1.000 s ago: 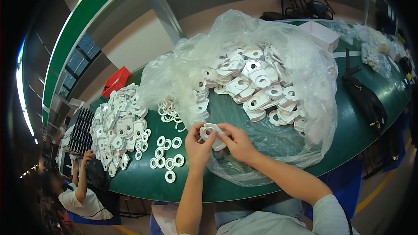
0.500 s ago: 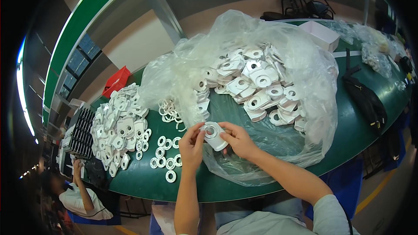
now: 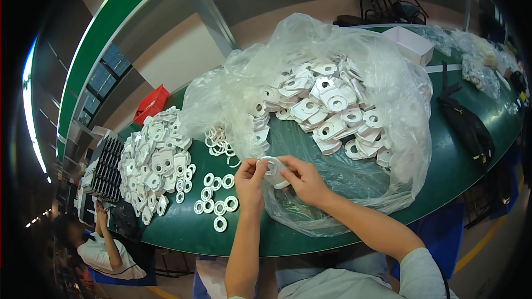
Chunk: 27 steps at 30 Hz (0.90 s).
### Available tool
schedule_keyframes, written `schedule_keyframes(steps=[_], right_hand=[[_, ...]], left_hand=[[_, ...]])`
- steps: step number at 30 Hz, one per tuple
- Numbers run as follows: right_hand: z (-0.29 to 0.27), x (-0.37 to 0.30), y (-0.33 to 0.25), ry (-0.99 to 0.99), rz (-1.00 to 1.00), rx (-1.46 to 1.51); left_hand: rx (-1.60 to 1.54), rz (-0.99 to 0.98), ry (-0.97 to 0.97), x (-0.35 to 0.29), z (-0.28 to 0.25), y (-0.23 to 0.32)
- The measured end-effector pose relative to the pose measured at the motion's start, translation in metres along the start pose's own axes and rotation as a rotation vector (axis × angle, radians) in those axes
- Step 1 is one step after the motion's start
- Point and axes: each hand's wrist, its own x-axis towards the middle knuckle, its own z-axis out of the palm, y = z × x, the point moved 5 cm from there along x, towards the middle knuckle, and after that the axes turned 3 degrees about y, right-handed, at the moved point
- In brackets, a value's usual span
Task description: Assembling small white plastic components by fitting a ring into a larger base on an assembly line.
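My left hand (image 3: 250, 181) and my right hand (image 3: 307, 181) hold one white plastic part (image 3: 275, 179) between them, above the near edge of a clear plastic bag (image 3: 407, 171). The part has a round opening at one end and is tilted. Fingers and thumbs of both hands are closed on its sides; the fingertips behind it are hidden. Inside the spread bag lies a heap of similar white parts (image 3: 306, 109). Left of my left hand, several white rings (image 3: 220, 229) lie on the green table (image 3: 183, 232).
A second heap of white parts (image 3: 149, 160) lies farther left, beside a stack of black trays (image 3: 105, 169) and a red bin (image 3: 151, 104). Thin white rings (image 3: 216, 143) sit by the bag. A co-worker (image 3: 108, 249) sits at left. A black bag (image 3: 468, 124) and white box (image 3: 410, 45) are right.
The white part has been tilted between my fingers, so its round face shows less fully. My left hand has shifted slightly right. Both hands keep hold of the part.
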Motion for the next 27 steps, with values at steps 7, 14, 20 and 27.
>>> schedule_keyframes(steps=[7,14,20,27], right_hand=[[-0.004,0.001,0.01,0.063,0.045,0.081],[-0.004,0.002,0.015,0.004,0.228,0.35],[-0.003,0.001,0.015,-0.016,0.13,0.162],[0.002,-0.002,0.001,0.018,0.023,-0.033]], left_hand=[[0.175,0.157,-0.015,-0.011,0.024,0.015],[0.35,0.284,-0.124,-0.011,0.007,0.021],[0.241,0.142,-0.049,-0.006,0.0,0.015],[0.04,0.075,0.012,-0.005,-0.003,0.001]])
